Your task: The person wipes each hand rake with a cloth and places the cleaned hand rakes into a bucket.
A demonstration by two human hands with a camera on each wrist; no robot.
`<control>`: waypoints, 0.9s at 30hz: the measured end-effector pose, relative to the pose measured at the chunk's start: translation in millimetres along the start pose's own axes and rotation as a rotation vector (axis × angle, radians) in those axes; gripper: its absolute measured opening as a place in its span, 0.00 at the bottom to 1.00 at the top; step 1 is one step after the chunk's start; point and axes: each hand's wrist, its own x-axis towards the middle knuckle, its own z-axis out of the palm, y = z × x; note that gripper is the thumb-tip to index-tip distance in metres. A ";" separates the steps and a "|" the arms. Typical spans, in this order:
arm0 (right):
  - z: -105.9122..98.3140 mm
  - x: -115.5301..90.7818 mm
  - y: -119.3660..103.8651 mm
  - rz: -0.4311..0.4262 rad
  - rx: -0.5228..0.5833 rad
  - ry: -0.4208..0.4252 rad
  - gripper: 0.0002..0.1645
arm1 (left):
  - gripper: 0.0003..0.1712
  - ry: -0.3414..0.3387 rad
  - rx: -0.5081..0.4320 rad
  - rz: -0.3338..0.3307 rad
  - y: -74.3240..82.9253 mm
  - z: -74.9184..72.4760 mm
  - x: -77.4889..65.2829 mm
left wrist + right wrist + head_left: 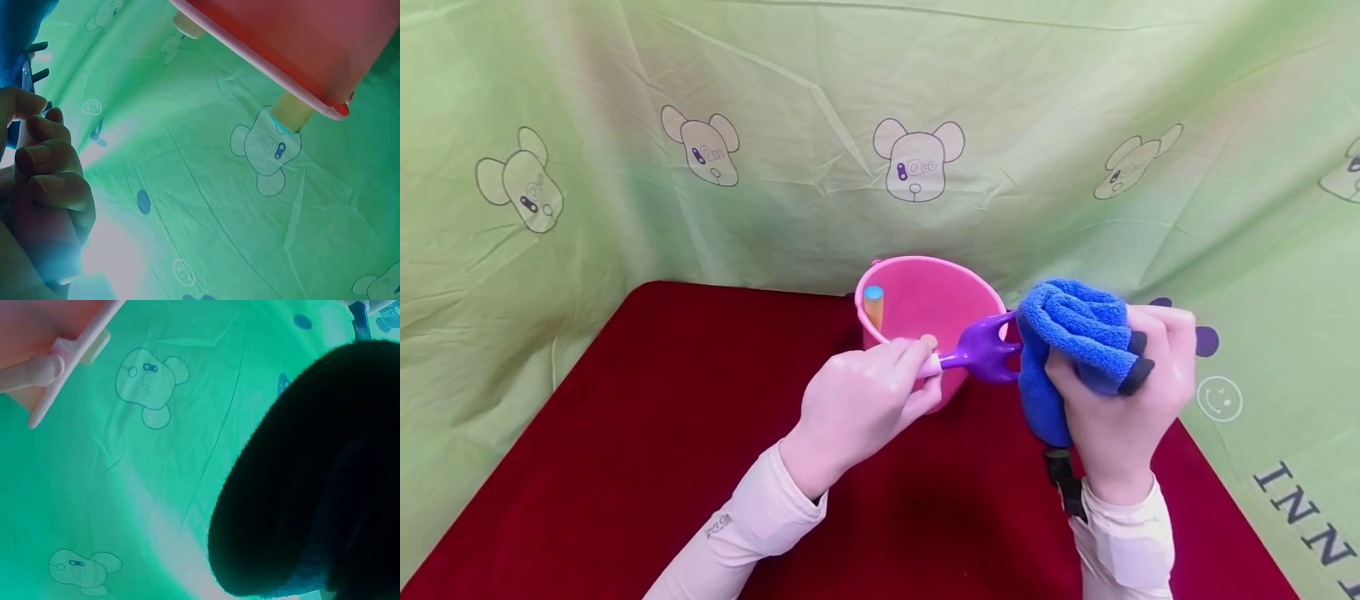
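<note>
My left hand (859, 404) grips the pale pink handle of a purple toy rake (981, 352), its tines pointing right. In the left wrist view the fingers (56, 156) curl round that handle. My right hand (1138, 408) holds a bunched blue towel (1071, 333) with black edging against the tines, whose tips the cloth hides. Seen from the right wrist, the towel (312, 481) is a dark mass. Just behind the rake stands a pink bucket (936, 292); a yellowish handle with a blue end (873, 304) leans inside it.
A second, paler handle end (187, 26) pokes past the bucket's rim in the left wrist view. Dark red cloth (662, 417) covers the table. Green curtains (805, 208) with bear prints enclose the back and sides. A black strap buckle (1063, 479) sits by the right wrist.
</note>
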 end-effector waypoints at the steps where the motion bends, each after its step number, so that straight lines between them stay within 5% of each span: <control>1: 0.0 0.0 0.4 0.006 0.001 -0.007 0.22 | 0.05 -0.002 0.008 -0.001 -0.9 0.0 -0.5; 17: -2.4 4.9 -0.9 0.039 -0.064 -0.001 0.22 | 0.11 -0.019 0.012 -0.033 -7.6 -0.1 -2.9; 27: -4.3 0.6 1.0 -0.024 -0.079 0.108 0.24 | 0.08 -0.099 -0.056 -0.083 -9.0 -1.0 -4.8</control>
